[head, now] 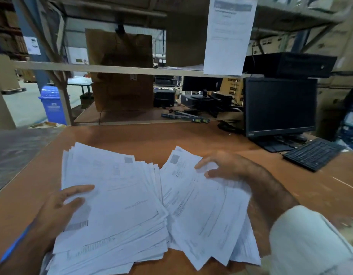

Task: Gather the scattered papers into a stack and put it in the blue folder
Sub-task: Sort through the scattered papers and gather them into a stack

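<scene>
Now | papers (132, 205) fanned between hands | left hand (60, 203), right hand (221, 165) flat on them

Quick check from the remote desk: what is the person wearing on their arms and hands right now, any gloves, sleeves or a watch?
Both hands are bare: no gloves, rings or watch show on the left hand or the right hand. The right arm has a pale, off-white sleeve pushed up, leaving the forearm uncovered. The left forearm shows no sleeve in view.

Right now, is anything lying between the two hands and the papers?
Nothing visible: the left hand and the right hand both rest directly on the papers, fingers flat. Only a blue edge shows under the left forearm.
</scene>
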{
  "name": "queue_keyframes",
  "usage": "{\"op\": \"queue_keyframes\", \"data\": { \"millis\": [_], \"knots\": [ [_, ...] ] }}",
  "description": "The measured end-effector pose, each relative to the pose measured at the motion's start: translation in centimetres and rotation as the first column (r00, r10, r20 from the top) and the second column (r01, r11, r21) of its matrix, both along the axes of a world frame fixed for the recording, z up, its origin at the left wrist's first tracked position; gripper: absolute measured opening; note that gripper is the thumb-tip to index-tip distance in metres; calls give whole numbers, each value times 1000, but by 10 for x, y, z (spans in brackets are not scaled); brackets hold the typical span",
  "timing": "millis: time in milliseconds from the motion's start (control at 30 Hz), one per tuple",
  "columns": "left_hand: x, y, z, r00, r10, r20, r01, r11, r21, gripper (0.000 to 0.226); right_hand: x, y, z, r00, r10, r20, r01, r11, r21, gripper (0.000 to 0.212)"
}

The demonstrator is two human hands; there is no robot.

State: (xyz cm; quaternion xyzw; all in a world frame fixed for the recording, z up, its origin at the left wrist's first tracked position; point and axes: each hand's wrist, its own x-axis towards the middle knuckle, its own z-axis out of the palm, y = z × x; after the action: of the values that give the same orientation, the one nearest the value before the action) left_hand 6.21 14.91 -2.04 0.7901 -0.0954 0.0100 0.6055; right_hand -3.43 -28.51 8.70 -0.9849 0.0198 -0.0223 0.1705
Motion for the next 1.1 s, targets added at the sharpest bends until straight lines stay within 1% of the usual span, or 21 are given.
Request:
{"op": "queue_keyframes", "data": {
  "millis": [33, 100, 133, 167, 233, 300, 400, 500, 600, 667, 700, 733, 767, 800, 833, 867, 900, 933, 967, 1033, 1100],
  "knots": [
    [-1, -2, 2, 1000, 8, -4, -8, 1000, -4, 36, -5, 0, 15, 999, 46, 17, -47, 998, 35, 33],
    [-4, -6, 5, 999, 30, -13, -30, 999, -15, 34, -10, -7, 32, 995, 81, 62, -95, 959, 267, 36],
    [-5, -7, 6, 999, 35, -17, -35, 999, -17, 33, -9, -13, 31, 995, 68, 78, -90, 939, 332, 36],
    [-6, -8, 6, 999, 38, -17, -39, 999, -16, 33, -8, -17, 25, 996, 43, 78, -67, 936, 347, 34],
    [-7, -8, 7, 999, 52, -7, -52, 999, -3, 33, -2, -29, 2, 998, -32, 49, 26, 991, 128, 26],
    [-8, -9, 8, 997, 72, -8, -72, 997, 0, 33, 0, -40, -19, 998, -58, 1, 58, 998, -22, 24],
    [-11, -10, 11, 997, 72, -6, -73, 997, -5, 34, 1, -50, -21, 999, -41, -31, 35, 985, -167, 28],
    [-13, -9, 12, 998, 62, -11, -62, 998, -15, 34, 5, -47, -1, 998, -60, -36, 47, 959, -281, 42],
    [-14, -10, 13, 997, 69, -28, -69, 998, -9, 34, 2, -36, 29, 1000, 1, 31, 8, 958, -285, 44],
    [-14, -11, 13, 996, 79, -27, -79, 997, 1, 33, -5, -26, 50, 989, 12, 147, 17, 980, -197, 43],
    [-14, -11, 13, 996, 86, -25, -86, 996, -1, 33, -9, -19, 58, 972, -8, 234, 26, 997, -73, 43],
    [-14, -11, 13, 996, 87, -22, -87, 996, -5, 33, -15, -12, 65, 946, -53, 319, 9, 991, 137, 41],
    [-14, -11, 13, 996, 87, -20, -87, 996, -2, 33, -20, -5, 68, 917, -121, 379, -44, 916, 399, 39],
    [-14, -12, 13, 996, 88, -22, -88, 996, 3, 33, -24, 2, 68, 891, -205, 405, -115, 760, 639, 36],
    [-14, -12, 13, 996, 86, -24, -86, 996, 6, 33, -26, 9, 66, 878, -277, 390, -181, 562, 807, 34],
    [-14, -12, 12, 996, 82, -29, -82, 997, 1, 34, -24, 17, 59, 879, -323, 350, -218, 379, 899, 34],
    [-12, -12, 11, 996, 79, -35, -79, 997, -11, 34, -19, 25, 49, 893, -333, 302, -228, 244, 943, 35],
    [-11, -12, 11, 996, 80, -41, -81, 996, -25, 35, -11, 33, 35, 915, -309, 258, -205, 196, 959, 36],
    [-11, -12, 11, 996, 80, -45, -81, 996, -26, 35, -4, 42, 20, 942, -263, 207, -146, 234, 961, 38],
    [-11, -13, 12, 997, 72, -36, -73, 997, -20, 32, 10, 59, -17, 982, -170, 86, -2, 442, 897, 42],
    [-12, -14, 15, 998, 65, 17, -65, 998, -9, 29, 24, 71, -48, 993, -117, 3, 64, 567, 821, 45]
  ]
}}
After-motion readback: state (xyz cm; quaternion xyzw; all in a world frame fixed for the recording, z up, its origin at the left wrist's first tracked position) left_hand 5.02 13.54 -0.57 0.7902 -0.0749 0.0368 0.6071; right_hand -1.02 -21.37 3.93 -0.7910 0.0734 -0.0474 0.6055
